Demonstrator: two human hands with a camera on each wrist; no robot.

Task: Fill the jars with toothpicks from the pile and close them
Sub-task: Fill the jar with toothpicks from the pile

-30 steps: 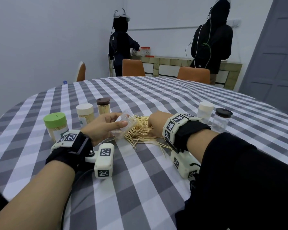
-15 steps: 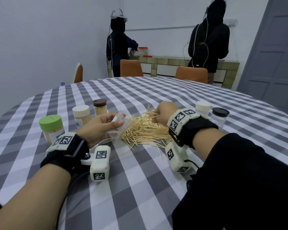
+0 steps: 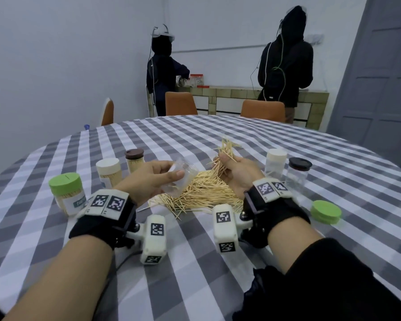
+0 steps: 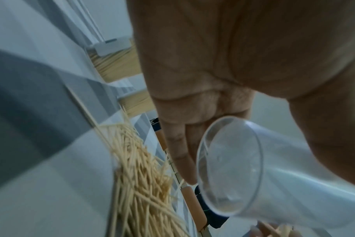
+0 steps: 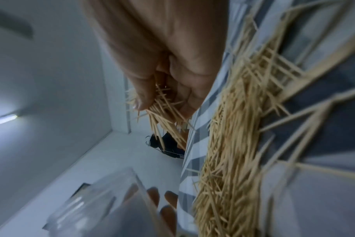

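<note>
A pile of toothpicks [image 3: 202, 193] lies on the checked tablecloth in front of me, also seen in both wrist views [image 4: 140, 184] [image 5: 231, 144]. My left hand [image 3: 158, 179] holds an empty clear jar [image 3: 182, 177] tilted on its side just left of the pile; its open mouth [image 4: 229, 165] shows no toothpicks inside. My right hand [image 3: 232, 169] is raised above the pile's right side and grips a bunch of toothpicks [image 3: 225, 154] that fan out past the fingers [image 5: 162, 110].
Left of the hands stand a green-lidded jar [image 3: 66, 192], a cream-lidded jar [image 3: 109, 172] and a brown-lidded jar [image 3: 134, 159], all holding toothpicks. To the right stand a cream-lidded jar [image 3: 276, 162], a black-lidded jar [image 3: 298, 173] and a loose green lid [image 3: 325, 212]. Two people stand at the far counter.
My right hand has risen off the pile and turned, lifting a bunch of toothpicks. The left hand keeps the tilted jar in about the same place.
</note>
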